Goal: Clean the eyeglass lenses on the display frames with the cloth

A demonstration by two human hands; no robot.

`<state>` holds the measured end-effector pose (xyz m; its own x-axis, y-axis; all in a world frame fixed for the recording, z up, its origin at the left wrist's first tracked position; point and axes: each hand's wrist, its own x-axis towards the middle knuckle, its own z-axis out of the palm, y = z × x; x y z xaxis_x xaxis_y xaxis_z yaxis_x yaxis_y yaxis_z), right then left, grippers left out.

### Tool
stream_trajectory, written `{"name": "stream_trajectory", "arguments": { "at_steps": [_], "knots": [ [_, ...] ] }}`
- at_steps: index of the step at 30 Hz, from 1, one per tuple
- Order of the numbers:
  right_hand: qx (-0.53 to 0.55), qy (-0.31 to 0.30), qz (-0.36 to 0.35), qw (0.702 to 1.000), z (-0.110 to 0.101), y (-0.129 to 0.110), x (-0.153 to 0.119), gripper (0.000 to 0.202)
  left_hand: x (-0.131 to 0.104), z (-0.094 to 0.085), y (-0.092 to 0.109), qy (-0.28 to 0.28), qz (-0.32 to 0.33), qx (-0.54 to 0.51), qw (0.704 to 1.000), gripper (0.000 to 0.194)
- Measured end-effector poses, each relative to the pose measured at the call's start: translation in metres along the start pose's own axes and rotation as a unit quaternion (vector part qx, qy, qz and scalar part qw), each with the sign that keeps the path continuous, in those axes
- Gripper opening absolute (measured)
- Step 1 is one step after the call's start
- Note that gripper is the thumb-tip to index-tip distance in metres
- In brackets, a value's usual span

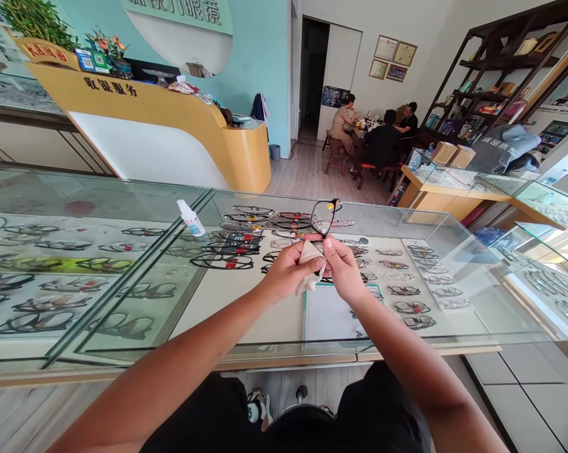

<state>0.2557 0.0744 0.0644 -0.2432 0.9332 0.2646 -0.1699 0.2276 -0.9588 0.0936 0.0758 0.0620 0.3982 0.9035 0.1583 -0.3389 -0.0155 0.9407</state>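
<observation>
Above glass counter (407,220) | both hands' grip pinches cloth (309,255), glasses (324,217) | spray bottle (190,218) left, apart

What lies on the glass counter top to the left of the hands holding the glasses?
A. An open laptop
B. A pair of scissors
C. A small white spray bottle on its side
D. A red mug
C: a small white spray bottle lies tipped on the glass counter, left of the left hand and right hand, which hold black-framed glasses and a cloth.

Head-worn view, down over glass counter (123,327)
</observation>
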Motion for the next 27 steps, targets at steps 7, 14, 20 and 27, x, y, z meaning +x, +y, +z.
{"name": "stream_trajectory", "arguments": {
  "at_steps": [7,14,20,27],
  "knots": [
    [-0.026,-0.033,-0.043,0.998,0.005,-0.001,-0.001,0.057,0.0,0.0,-0.002,0.013,0.064,0.034,0.997,0.049],
    [-0.001,-0.026,-0.053,0.998,0.004,-0.006,-0.002,0.042,0.0,-0.002,-0.004,0.034,0.029,0.034,0.998,0.056],
    [0.066,0.025,0.039,0.997,-0.004,-0.005,0.003,0.054,0.002,-0.008,-0.003,-0.01,-0.043,-0.029,0.999,0.065],
    [0.092,0.033,0.06,0.993,-0.007,0.0,0.008,0.055,0.001,-0.007,0.005,-0.022,-0.029,0.036,0.999,0.061]
  ]
}}
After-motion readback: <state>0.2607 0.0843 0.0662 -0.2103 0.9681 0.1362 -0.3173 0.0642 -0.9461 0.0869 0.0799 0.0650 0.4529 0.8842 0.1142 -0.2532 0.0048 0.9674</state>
